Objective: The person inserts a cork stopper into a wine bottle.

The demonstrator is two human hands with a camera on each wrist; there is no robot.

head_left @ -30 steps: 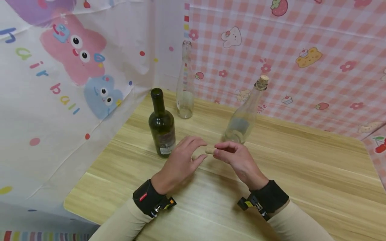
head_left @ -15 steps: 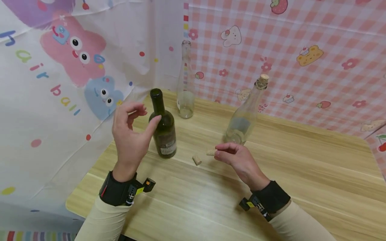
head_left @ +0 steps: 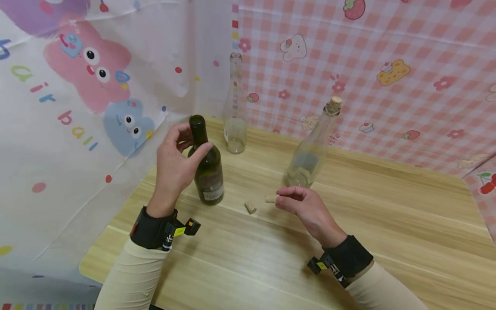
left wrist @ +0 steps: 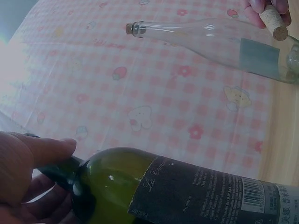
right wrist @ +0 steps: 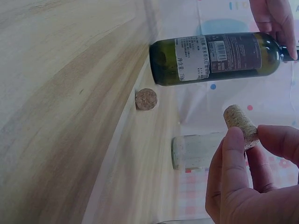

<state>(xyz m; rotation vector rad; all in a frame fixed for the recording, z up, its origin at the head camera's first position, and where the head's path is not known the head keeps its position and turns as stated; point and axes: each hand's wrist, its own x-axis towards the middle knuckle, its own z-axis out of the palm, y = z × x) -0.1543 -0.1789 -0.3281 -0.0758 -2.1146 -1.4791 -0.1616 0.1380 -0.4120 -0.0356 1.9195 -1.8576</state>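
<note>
Table (head_left: 232,262), pale wood grain, bears everything below. Clear bottle with blue-grey label (head_left: 304,165) is upright behind the right hand, its mouth stoppered. Second clear bottle (head_left: 235,137), unstoppered, is upright at the back. Risk: the right knuckles are close to the labelled bottle's base; a backward swing could knock it.

Dark green bottle (head_left: 209,172) stands upright at left, mouth bare, dark printed label plus a white strip low down. Left hand (head_left: 175,161) has thumb and fingers curled round its neck; firmness cannot be told. Risk, judged: a high hold on a tall body could tip it if the pull were sideways, and smooth glass could slip through a loose grip.

Right hand (head_left: 306,209) pinches a held cork (right wrist: 239,120) between thumb and fingertips, above the table. Cork: pale tan, speckled, cylindrical, slightly tilted. Risk: only part of it is gripped, so a twist or off-centre push could flick it out. Loose cork (head_left: 250,207) lies on its side between the dark bottle and right hand; being round, it could roll if brushed.
</note>
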